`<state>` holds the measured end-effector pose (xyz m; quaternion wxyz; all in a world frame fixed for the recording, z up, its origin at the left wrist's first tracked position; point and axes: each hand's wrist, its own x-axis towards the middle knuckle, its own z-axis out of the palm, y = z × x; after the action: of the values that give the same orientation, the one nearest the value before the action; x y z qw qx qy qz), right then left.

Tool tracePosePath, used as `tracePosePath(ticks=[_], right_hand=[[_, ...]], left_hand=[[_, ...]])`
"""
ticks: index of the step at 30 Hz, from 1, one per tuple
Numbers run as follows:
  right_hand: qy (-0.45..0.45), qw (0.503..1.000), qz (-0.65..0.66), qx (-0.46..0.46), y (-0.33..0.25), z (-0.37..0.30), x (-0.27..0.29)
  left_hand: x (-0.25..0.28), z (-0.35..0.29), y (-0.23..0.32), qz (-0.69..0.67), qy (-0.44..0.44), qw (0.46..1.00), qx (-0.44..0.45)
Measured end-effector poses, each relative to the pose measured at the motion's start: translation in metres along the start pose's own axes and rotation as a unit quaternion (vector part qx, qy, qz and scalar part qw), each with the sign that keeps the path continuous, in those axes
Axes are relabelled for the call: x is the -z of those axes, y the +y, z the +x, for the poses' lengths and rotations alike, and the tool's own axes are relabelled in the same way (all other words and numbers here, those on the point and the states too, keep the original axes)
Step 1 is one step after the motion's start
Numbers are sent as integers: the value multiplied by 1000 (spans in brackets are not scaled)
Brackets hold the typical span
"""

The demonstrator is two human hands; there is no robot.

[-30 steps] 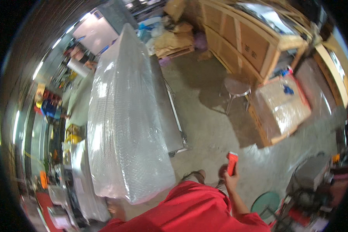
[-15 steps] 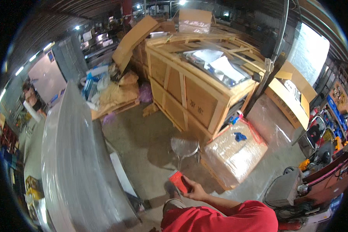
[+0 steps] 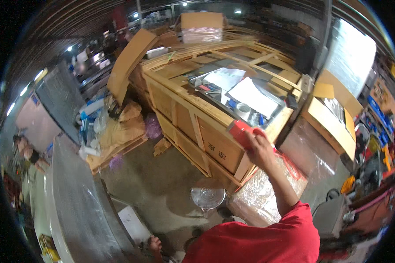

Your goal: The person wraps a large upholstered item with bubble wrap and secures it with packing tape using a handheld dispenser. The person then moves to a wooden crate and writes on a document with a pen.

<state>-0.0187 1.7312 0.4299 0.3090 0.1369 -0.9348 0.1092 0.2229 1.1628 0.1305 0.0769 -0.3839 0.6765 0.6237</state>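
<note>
My right hand (image 3: 260,151) is raised over the front corner of a wooden crate (image 3: 215,118), closed around a red block-shaped object (image 3: 240,132) with a pale front edge. Motion blur hides its exact kind. On top of the crate, just beyond this hand, lie white paper sheets (image 3: 250,94), a roll of tape (image 3: 242,109) and small blue items. Low in the picture, my left hand (image 3: 155,243) is beside a white flat panel (image 3: 135,224). It is small and blurred, so its grip is unclear.
A round metal stool (image 3: 207,198) stands on the floor before me. To the left rises a tall film-wrapped panel (image 3: 81,206). A film-wrapped carton (image 3: 261,199) sits below the crate, and an open cardboard box (image 3: 331,120) is at the right. One person (image 3: 28,151) is far left.
My right hand has lifted the red object from low above the floor up to the crate's corner. My left hand has come into view at the bottom. The view has shifted right.
</note>
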Motion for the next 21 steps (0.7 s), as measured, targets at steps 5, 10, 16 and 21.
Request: tracePosePath(ticks=[5,10,16,21], right_hand=[[-110,993,-39,15,56,52,-29],[59,978,120,163,54,62,-32],[-252,756,598,81,-42,32,-83],[-464,647,461,392,-173,-55,-78]], left_hand=[[-71,-48,-102,-283,65,956,44],[-193,-156,-149,388,56,915,92],[-219,-248,-46,-111,292,944,104],[-182,-294,20,-351,216,911,-15]])
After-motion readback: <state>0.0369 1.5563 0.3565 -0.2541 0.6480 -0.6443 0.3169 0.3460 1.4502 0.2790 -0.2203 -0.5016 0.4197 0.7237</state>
